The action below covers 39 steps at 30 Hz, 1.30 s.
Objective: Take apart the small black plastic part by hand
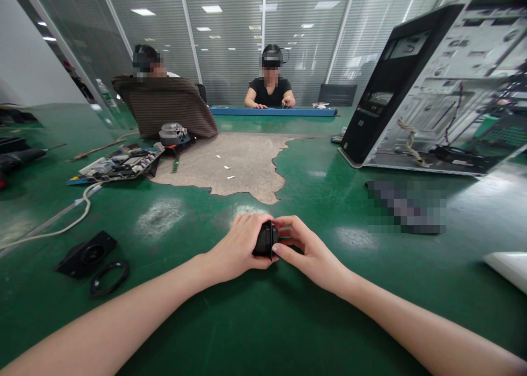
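Note:
A small black part (265, 240) with a thin upright rim on its right side is held between my two hands, low over the green table (247, 321). My left hand (241, 241) wraps round its left side and top, with the thumb below. From the right, my right hand (302, 243) grips the rim with thumb and fingertips. Part of the object is hidden behind the fingers. On the left of the table lie a black square piece with a round opening (91, 253) and, beside it, a black ring (109, 279).
An open computer case (432, 90) stands at the right, with a blurred dark item (405, 208) before it. Circuit boards (119, 164) and a white cable (82, 211) lie left. Two people sit across the table near a blue bar (274, 111).

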Tool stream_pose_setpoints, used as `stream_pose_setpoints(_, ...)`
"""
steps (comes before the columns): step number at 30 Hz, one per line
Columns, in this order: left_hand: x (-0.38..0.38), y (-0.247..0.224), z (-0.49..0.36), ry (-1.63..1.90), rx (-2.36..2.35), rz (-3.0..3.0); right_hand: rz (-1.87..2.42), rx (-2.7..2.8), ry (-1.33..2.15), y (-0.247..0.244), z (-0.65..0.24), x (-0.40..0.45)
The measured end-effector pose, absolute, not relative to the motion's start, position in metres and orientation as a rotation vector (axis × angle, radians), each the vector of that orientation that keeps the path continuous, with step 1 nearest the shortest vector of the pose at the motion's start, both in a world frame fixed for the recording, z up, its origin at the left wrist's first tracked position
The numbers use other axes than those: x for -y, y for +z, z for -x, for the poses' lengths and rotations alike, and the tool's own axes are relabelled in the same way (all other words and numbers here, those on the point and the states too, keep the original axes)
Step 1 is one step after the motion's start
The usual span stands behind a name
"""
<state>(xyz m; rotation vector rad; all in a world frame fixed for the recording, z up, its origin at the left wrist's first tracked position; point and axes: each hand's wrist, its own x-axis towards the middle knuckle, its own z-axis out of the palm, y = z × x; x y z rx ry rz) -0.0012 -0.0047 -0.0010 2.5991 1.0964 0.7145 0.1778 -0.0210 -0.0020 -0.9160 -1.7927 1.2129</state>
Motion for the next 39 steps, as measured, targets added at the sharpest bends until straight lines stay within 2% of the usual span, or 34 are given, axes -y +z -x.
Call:
stream_pose_setpoints(28, 0.0040, -0.0022, 0.0009, 0.741, -1.087, -2.599, 0.842, 1.842, 1.086, -0.0027, -0.1798, 0.0228)
stream_pose_setpoints(34, 0.0051, 0.0001, 0.0007, 0.730, -1.093, -2.593, 0.932, 1.794, 1.167, -0.0012, -0.1769, 0.0219)
stream_pose_setpoints(39, 0.0048, 0.0003, 0.0008, 0.728, -1.079, -2.619, 0.844, 1.820, 1.202, -0.0019, -0.1793, 0.0237)
